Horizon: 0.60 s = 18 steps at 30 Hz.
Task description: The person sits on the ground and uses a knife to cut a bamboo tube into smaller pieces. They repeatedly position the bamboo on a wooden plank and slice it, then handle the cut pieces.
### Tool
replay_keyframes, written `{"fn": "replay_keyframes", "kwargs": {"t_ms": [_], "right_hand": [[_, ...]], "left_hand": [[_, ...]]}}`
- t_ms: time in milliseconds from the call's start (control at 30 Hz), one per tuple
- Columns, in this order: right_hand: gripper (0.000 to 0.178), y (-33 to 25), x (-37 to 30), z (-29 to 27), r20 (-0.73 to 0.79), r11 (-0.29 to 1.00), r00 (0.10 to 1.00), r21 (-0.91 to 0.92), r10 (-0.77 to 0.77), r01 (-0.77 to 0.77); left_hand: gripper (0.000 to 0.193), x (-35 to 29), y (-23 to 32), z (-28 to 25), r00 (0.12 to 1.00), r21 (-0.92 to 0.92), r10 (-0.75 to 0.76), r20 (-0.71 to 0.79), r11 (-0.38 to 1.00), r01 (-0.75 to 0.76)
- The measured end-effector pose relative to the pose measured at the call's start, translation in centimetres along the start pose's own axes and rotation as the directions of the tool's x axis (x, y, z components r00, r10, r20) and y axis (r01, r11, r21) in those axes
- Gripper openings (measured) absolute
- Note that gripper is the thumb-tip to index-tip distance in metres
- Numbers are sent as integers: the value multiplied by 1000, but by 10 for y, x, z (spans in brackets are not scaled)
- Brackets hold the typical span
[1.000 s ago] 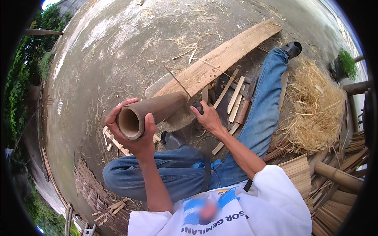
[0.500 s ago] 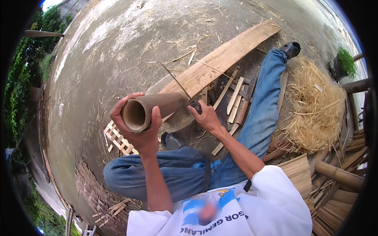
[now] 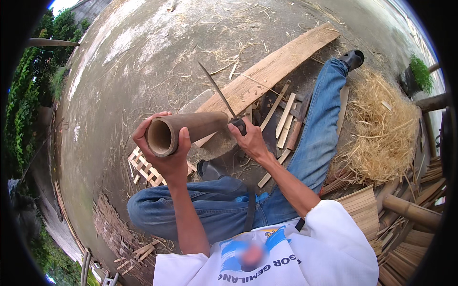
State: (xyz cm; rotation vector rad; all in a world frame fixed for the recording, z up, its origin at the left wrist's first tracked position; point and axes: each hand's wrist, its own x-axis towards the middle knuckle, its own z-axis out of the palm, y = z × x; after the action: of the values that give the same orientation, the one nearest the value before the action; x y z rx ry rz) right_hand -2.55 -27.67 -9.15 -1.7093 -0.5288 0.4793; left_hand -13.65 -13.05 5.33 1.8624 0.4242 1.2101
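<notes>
My left hand [image 3: 167, 159] is wrapped round the near end of a brown bamboo tube [image 3: 198, 125], whose hollow mouth faces me. The tube's far end points right, toward a long wooden plank [image 3: 276, 69] on the ground. My right hand [image 3: 250, 140] grips the dark handle of a long thin-bladed knife [image 3: 217, 89]. Its blade slants up and to the left, beyond the tube's far end. Whether blade and tube touch, I cannot tell. Below the tube lies a greyish block [image 3: 217, 148], partly hidden.
Several wooden strips [image 3: 285, 117] lie between the plank and my outstretched right leg [image 3: 312, 128]. At the right is a heap of pale shavings [image 3: 379, 126]. A woven lattice piece [image 3: 144, 167] lies by my left knee, with a woven mat [image 3: 114, 226] nearer. Bamboo poles [image 3: 412, 212] crowd the lower right.
The knife blade has tilted more upright, and its handle has turned in my right hand. My left hand and the tube have shifted only slightly left.
</notes>
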Motion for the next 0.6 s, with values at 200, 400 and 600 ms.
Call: {"fn": "replay_keyframes", "kwargs": {"t_ms": [200,400,600], "right_hand": [[39,17,-5,6,-121,975,971,-104,-206,194],[48,57,1,13,72,953,980,-255,186,-162],[41,-26,1,-1,-68,988,987,29,-149,151]], "left_hand": [[57,2,3,0,1000,-14,-10,10,1000,10],[63,6,-6,-13,1000,-7,-21,-14,1000,21],[60,3,-14,-35,1000,20,-18,11,1000,18]]}}
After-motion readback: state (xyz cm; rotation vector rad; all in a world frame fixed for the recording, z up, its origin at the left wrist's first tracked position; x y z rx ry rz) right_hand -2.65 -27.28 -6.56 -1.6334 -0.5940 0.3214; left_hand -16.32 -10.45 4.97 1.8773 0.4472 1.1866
